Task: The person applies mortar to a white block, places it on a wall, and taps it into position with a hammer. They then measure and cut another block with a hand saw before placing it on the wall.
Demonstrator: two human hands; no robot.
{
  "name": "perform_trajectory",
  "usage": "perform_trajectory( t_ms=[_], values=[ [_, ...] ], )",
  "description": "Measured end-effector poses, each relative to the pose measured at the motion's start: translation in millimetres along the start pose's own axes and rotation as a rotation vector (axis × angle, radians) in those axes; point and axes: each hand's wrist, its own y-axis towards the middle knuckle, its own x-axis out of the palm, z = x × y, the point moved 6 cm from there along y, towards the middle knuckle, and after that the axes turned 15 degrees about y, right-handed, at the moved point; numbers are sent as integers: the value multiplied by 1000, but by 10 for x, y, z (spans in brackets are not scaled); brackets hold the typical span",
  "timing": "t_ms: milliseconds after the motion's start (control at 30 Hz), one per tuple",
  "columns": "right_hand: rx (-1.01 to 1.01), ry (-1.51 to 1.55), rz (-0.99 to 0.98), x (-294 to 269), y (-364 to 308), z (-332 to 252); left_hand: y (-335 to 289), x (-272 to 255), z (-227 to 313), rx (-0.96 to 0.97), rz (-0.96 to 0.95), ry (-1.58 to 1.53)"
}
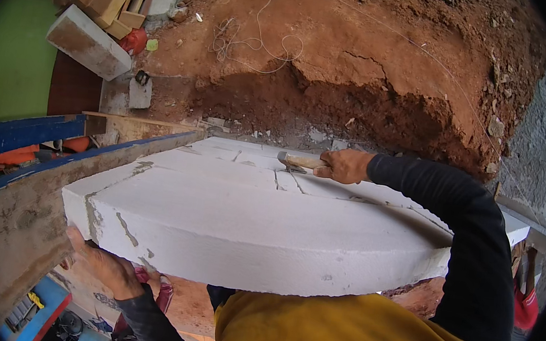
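Right fingers [330, 165] grip tool [303, 162]; orange material [15, 155] between blue boards [28, 131].

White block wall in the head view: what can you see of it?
The white block wall looks like smooth, matte masonry, running crosswise in front of the person. Thin joints divide its far part; grey, mortar-like smears mark its left end. The right hand holds a tool at the far part; the left hand is at the near left corner, contact unclear.

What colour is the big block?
The block is white, seen best in the head view.
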Motion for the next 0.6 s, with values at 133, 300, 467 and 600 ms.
perform_trajectory(
  t_ms=[133, 300, 467, 600],
  values=[
    [-174, -101, 29, -40, -404, -272, 32, 101, -6, 24, -98, -78],
    [-192, -136, 47, -143, -1283, -880, 23, 69, 89, 161, 21, -93],
    [-30, 140, 329, -334, -2267, -1275, 33, 44, 220, 360, -12, -51],
    [-520, 267, 557, -49, -2888, -1858, 64, -124, 256, 371, -274, -173]
  ],
)
